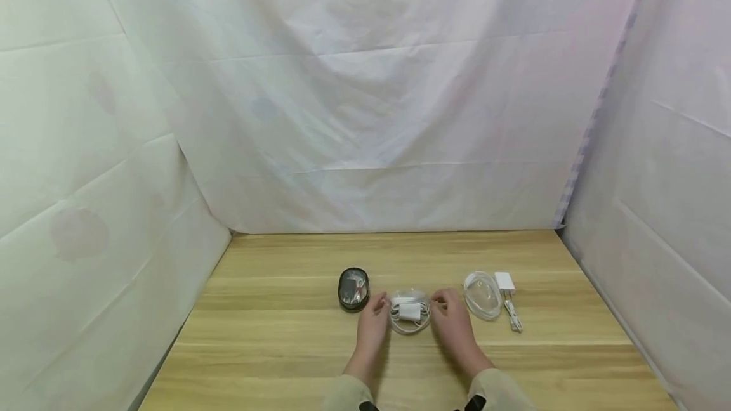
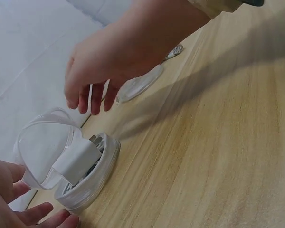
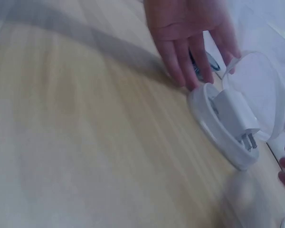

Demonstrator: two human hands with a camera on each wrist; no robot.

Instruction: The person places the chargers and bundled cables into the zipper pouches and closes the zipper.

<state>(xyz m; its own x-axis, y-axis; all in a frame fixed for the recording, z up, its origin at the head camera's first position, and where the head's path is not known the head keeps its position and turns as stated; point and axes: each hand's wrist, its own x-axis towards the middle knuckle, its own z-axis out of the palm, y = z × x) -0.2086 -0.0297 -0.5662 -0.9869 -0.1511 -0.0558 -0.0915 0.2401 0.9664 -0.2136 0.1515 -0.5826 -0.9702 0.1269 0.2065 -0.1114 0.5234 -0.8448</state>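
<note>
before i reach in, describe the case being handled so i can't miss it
On the wooden table, between left hand and right hand, sits the oval case. Its raised lid and white charger inside distinguish it from the black case leftward and clear container rightward.

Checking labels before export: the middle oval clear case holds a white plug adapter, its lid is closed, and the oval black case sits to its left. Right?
Not the lid: the clear lid stands raised open, as the left wrist view shows. The middle oval clear case does hold a white plug adapter, with the oval black case to its left.
</note>
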